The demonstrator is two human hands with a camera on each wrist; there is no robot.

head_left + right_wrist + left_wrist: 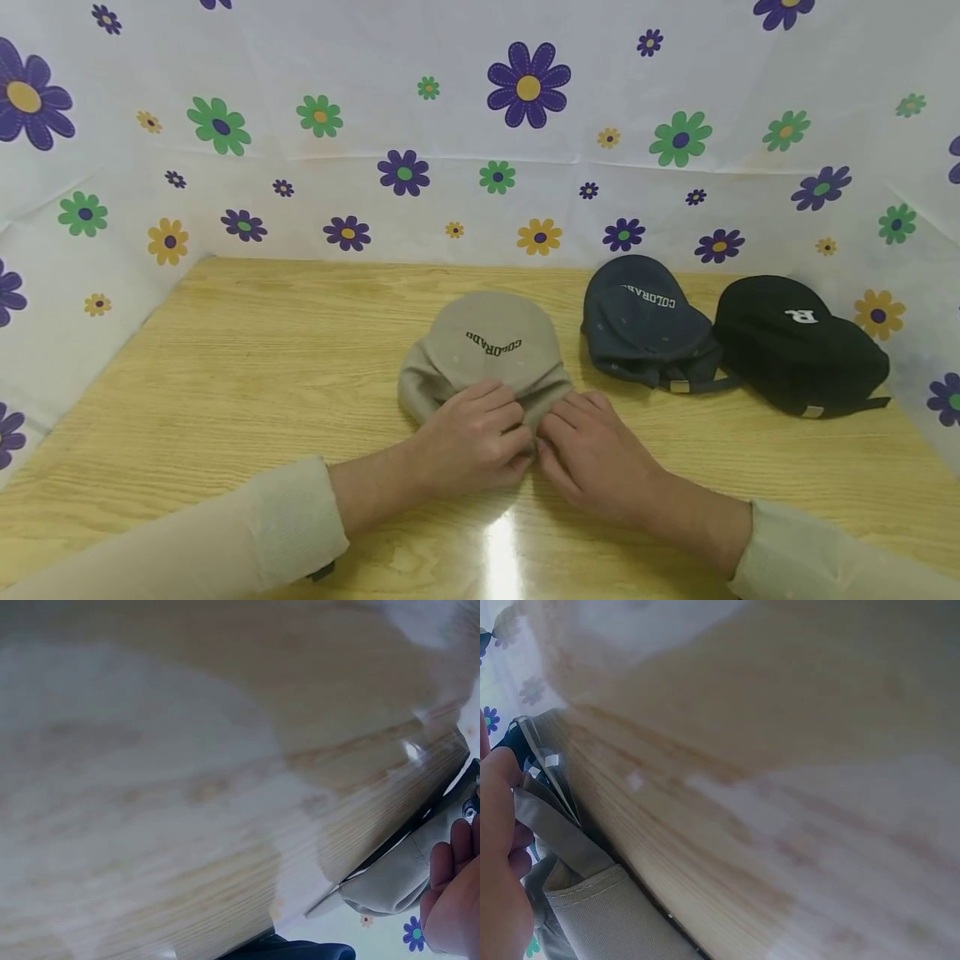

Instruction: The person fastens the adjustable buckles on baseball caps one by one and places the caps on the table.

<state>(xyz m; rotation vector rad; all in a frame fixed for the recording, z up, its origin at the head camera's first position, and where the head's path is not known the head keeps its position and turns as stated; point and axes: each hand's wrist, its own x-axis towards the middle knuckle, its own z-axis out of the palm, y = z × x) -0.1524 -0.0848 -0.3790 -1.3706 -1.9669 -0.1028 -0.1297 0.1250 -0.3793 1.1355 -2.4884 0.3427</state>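
A beige baseball cap (pixel 498 333) with dark "COLORADO" lettering, upside down from my side, lies mid-table with its back toward me. My left hand (pixel 480 437) grips its near edge with curled fingers. In the left wrist view, that hand (pixel 502 855) is at the cap's fabric strap (pixel 566 836). My right hand (pixel 600 454) pinches the near edge a little to the right, knuckles up. The right wrist view has the right hand's curled fingers (pixel 459 847) against the beige cap (pixel 394 877). Both hands hide the cap's back closure in the head view.
To the right stand a navy "COLORADO" cap (pixel 645 321) and a black cap (pixel 787 350) with a white "R", side by side, their buckled straps facing me. The wooden table (pixel 262 358) ends at a white cloth (pixel 330 50) printed with flowers.
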